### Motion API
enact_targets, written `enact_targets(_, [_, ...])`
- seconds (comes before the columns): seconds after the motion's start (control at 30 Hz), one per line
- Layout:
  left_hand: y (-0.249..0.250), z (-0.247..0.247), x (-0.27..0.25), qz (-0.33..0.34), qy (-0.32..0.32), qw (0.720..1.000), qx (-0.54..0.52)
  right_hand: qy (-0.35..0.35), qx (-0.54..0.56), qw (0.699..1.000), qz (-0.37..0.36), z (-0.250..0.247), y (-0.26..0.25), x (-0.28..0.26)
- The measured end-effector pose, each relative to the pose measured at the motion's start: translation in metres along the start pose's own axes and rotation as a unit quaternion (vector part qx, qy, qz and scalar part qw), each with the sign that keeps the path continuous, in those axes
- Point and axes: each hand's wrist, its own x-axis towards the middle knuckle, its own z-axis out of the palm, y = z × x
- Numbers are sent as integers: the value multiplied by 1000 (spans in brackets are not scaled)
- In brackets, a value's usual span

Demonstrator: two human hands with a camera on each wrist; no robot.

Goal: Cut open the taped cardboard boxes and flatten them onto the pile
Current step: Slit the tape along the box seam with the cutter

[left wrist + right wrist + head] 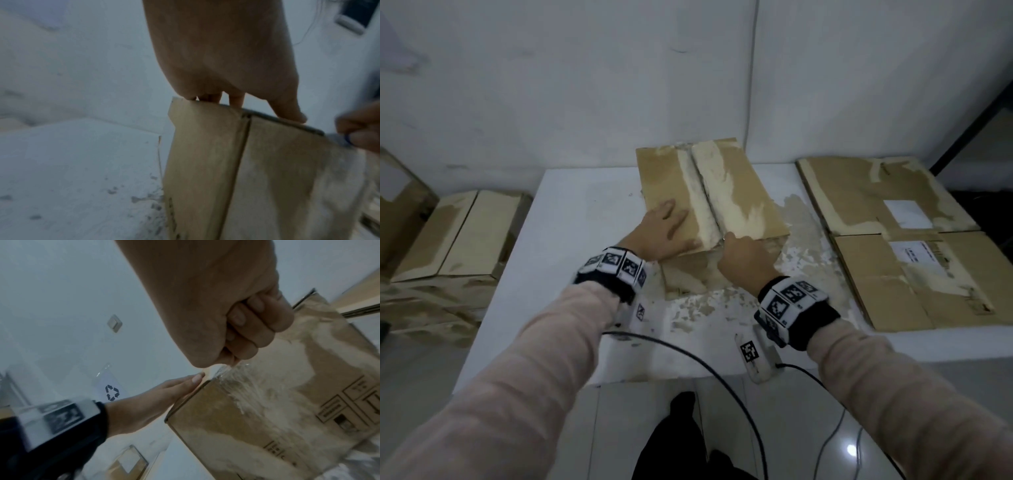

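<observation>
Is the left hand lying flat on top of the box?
Yes, the left hand lies with straight fingers on the top of the box.

Bare storeroom/packing rm: white table (571,219), stacked cardboard boxes (465,233), flattened pile (887,219).

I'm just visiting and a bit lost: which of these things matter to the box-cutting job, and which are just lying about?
Part of the job:
- taped box on the table
- left hand, flat on it
- right hand, gripping a small cutter
- flattened pile
- waiting boxes

Just lying about:
- black cable
- wall switch
</observation>
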Motion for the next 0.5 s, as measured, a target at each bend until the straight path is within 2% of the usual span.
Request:
enact_targets(0.13, [5, 7, -33, 42, 28, 999, 15, 10, 24, 1000, -13, 7, 8, -3])
enact_targets(0.3, [12, 10, -41, 70, 49, 994, 72, 11, 62, 998, -29, 13, 18, -3])
enact_targets(0.5, [14, 8, -35, 112, 25, 969, 221, 7, 71, 997, -26, 11, 24, -11])
